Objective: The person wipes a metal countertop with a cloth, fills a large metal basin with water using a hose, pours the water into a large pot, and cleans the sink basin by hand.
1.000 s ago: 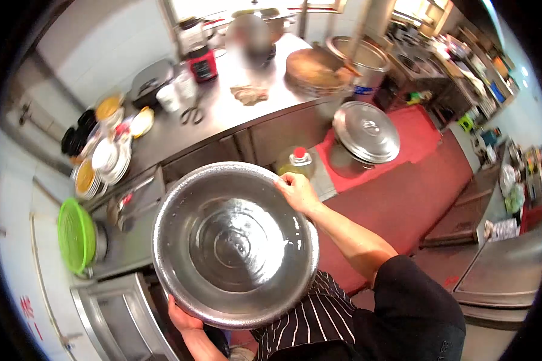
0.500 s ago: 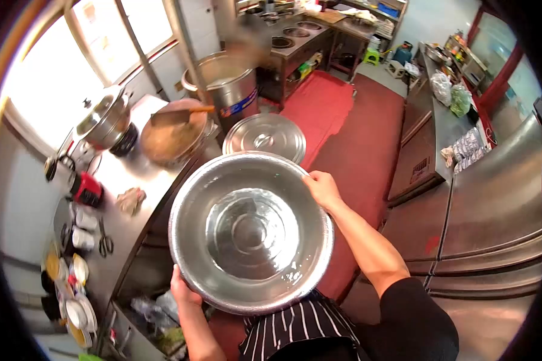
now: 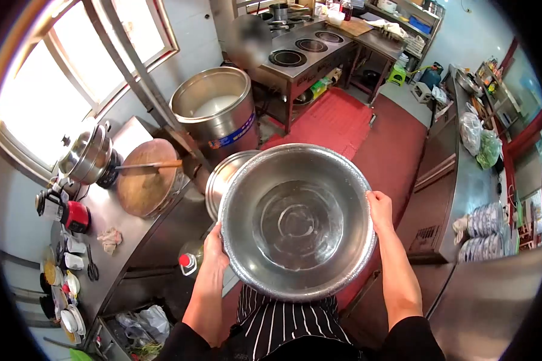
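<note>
A large round metal basin [image 3: 298,222] is held up in front of the striped apron, with clear liquid visible in its bottom. My left hand [image 3: 215,248] grips the basin's left rim, and my right hand [image 3: 379,210] grips the right rim. Both hands have their fingers partly hidden behind the metal. Just beyond the basin's left side, a metal lid [image 3: 223,177] is partly covered by it. A bottle with a red cap [image 3: 187,260] stands low beside my left hand.
At the left, a steel counter [image 3: 117,265] bears a round chopping board [image 3: 146,186] with a cleaver, a lidded pot and a blender. A tall vat [image 3: 214,108] stands ahead near the stove [image 3: 310,51]. Cabinets and stacked dishes [image 3: 485,222] line the right.
The view has swung rightward from the counter toward the stove and red floor. The basin now sits further right in view, and my left hand has come higher up its left side.
</note>
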Demonstrator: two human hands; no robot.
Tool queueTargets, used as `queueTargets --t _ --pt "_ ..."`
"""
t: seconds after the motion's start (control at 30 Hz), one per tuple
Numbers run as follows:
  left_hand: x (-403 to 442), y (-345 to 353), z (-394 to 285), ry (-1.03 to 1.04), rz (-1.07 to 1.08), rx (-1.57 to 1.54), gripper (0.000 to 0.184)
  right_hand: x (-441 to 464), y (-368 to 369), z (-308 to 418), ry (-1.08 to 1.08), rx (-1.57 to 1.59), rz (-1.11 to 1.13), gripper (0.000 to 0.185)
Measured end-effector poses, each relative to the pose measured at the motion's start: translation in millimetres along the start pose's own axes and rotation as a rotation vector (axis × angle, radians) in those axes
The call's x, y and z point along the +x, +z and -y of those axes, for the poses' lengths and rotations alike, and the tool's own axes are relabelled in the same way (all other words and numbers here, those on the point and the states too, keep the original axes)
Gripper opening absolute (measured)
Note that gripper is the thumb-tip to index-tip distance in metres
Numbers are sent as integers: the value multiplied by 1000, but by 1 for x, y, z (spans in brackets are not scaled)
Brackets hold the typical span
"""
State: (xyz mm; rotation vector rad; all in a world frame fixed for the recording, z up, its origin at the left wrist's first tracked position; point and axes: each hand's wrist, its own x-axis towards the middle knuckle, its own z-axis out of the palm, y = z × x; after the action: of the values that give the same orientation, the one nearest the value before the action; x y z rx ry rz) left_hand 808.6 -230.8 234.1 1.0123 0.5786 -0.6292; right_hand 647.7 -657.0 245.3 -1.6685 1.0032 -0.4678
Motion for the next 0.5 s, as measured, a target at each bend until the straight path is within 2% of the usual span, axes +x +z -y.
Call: queueTargets --t 0.1,0.17,0.33,0.5 --pt "37 51 24 -7 63 -59 43 78 -21 2 -24 24 -15 26" --pt "44 96 29 -19 19 -86 42 132 -31 3 -207 -94 44 33" --pt "70 191 25 -8 -111 -122 43 253 -35 19 -185 -114 117 36" --pt "144 243 20 29 -159 -184 39 351 -23 56 -126 -135 172 34"
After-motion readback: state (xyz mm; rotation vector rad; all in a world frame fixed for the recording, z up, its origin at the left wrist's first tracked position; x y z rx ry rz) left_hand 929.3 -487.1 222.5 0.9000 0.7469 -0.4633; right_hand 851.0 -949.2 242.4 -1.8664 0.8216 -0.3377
